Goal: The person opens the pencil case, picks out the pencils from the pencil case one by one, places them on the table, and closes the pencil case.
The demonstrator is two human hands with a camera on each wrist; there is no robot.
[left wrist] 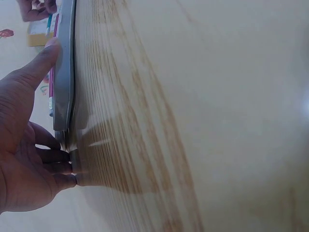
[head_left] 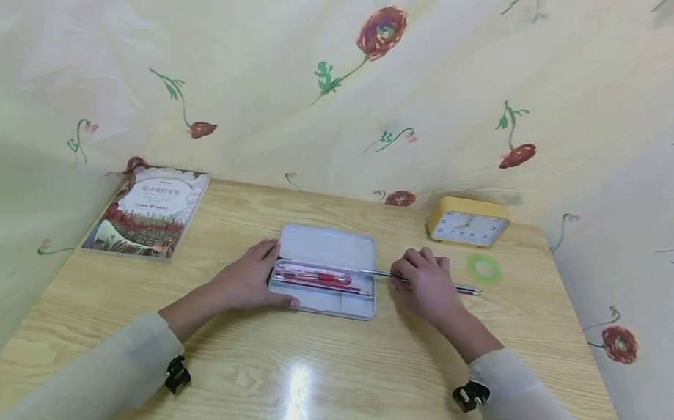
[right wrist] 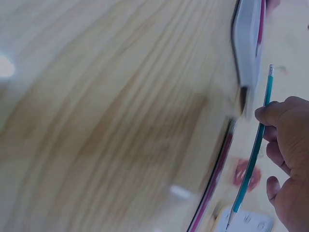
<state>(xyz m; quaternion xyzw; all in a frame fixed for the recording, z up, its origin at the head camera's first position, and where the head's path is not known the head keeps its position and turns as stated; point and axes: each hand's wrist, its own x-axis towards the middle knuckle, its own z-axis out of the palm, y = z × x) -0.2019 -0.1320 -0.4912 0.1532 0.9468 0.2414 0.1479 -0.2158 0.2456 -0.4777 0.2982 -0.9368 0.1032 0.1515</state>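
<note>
An open white pencil case (head_left: 357, 308) lies on the table, its lid (head_left: 327, 248) folded back toward the wall. Several pencils and a red pen (head_left: 332, 279) lie in its long compartment. My left hand (head_left: 245, 276) grips the case's left end, thumb along the front rim and fingers at the back left side. To the right of the case, my right hand (head_left: 428, 285) pinches a teal pencil (right wrist: 253, 154) between thumb and fingers, above the tabletop. Beneath it, a dark pencil with a purplish stripe (right wrist: 212, 176) lies on the table.
A yellow alarm clock (head_left: 469, 222) stands at the back right by the wall, with a green roll of tape (head_left: 484, 268) in front of it. A book (head_left: 145, 211) lies at the back left. Flowered cloth (head_left: 265, 79) hangs around the wooden table (head_left: 383, 411).
</note>
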